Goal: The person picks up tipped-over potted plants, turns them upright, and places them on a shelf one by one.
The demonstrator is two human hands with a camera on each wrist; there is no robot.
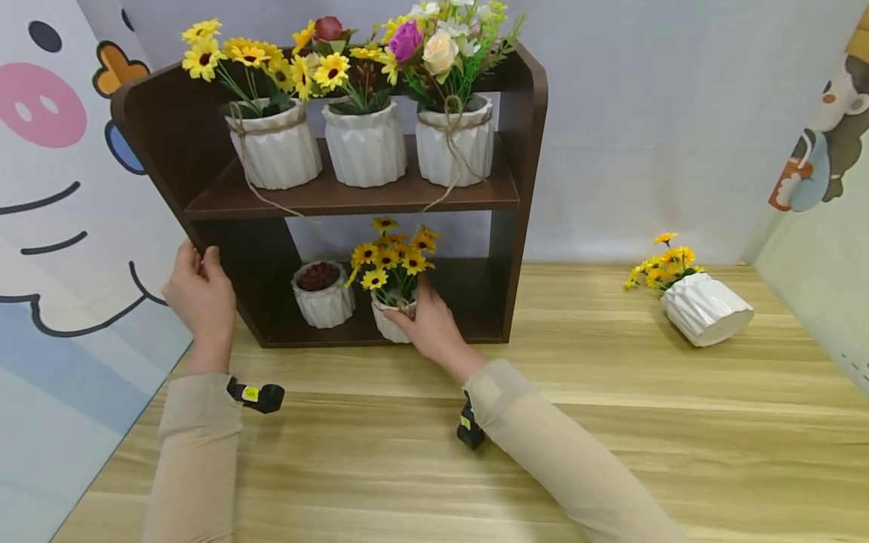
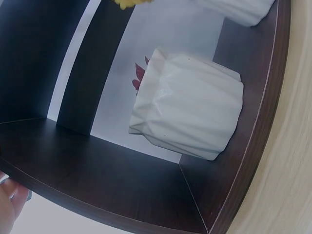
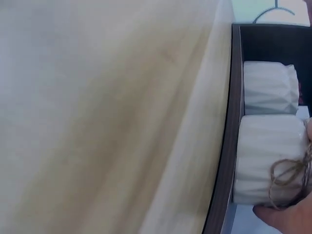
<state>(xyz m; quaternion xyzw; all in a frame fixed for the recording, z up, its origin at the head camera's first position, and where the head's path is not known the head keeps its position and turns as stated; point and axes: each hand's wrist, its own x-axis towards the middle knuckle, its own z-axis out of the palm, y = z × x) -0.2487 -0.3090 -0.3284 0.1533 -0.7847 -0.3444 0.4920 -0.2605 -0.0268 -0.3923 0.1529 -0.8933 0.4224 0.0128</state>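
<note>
A dark brown two-tier shelf (image 1: 339,200) stands against the wall. My right hand (image 1: 437,326) grips a white ribbed flowerpot (image 1: 390,324) of yellow daisy-like flowers (image 1: 388,258) on the lower tier, thumb at the front and fingers round its right side. Seen from the right wrist, this pot (image 3: 268,146) has a twine bow (image 3: 286,178) and its base is at the shelf board. With curled fingers my left hand (image 1: 204,302) holds the shelf's left side panel. Beside the gripped pot, to its left, sits a white pot (image 1: 326,305) with a dark red plant.
Three white pots of flowers line the upper tier, among them a twine-tied one (image 1: 455,143) at the right. On the wooden table (image 1: 380,467), another white pot (image 1: 706,309) with yellow flowers lies tipped over at the far right. A cartoon-printed panel (image 1: 61,226) borders the left.
</note>
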